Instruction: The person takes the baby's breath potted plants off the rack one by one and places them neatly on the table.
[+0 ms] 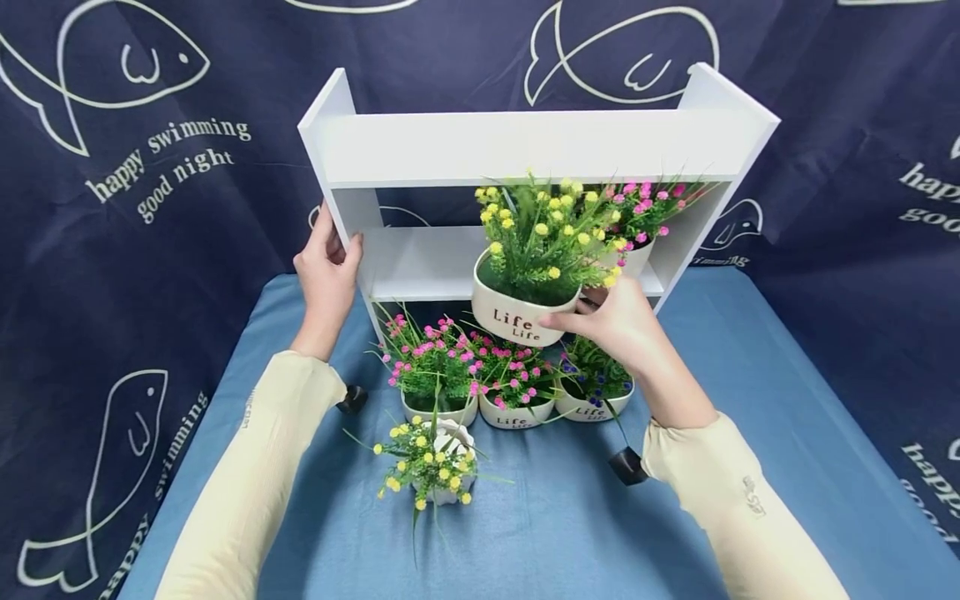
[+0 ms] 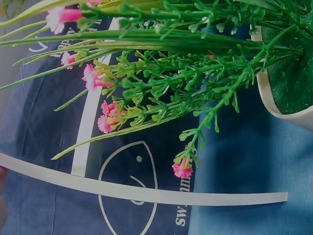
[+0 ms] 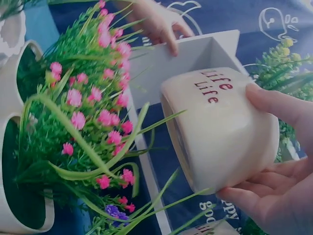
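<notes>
A cream flowerpot (image 1: pixel 504 302) printed "Life" and planted with yellow flowers is raised in front of the middle board of a white shelf (image 1: pixel 517 146). My right hand (image 1: pixel 626 327) grips this pot from its right side, thumb on the printed front; in the right wrist view its fingers (image 3: pixel 259 193) lie around the base. With my left hand (image 1: pixel 330 271) I hold the shelf's left side panel, thumb in front and other fingers partly hidden behind it. A pink-flowered pot (image 1: pixel 637 260) stands on the middle board at the right, partly covered by the yellow flowers.
Before the shelf stand two pink-flowered pots (image 1: pixel 442 411) and a blue-flowered pot (image 1: pixel 592 410). Nearer is a small white pot (image 1: pixel 453 483) with yellow flowers. Everything rests on a blue cloth (image 1: pixel 540 525); a dark fish-patterned curtain (image 1: pixel 450 58) hangs behind.
</notes>
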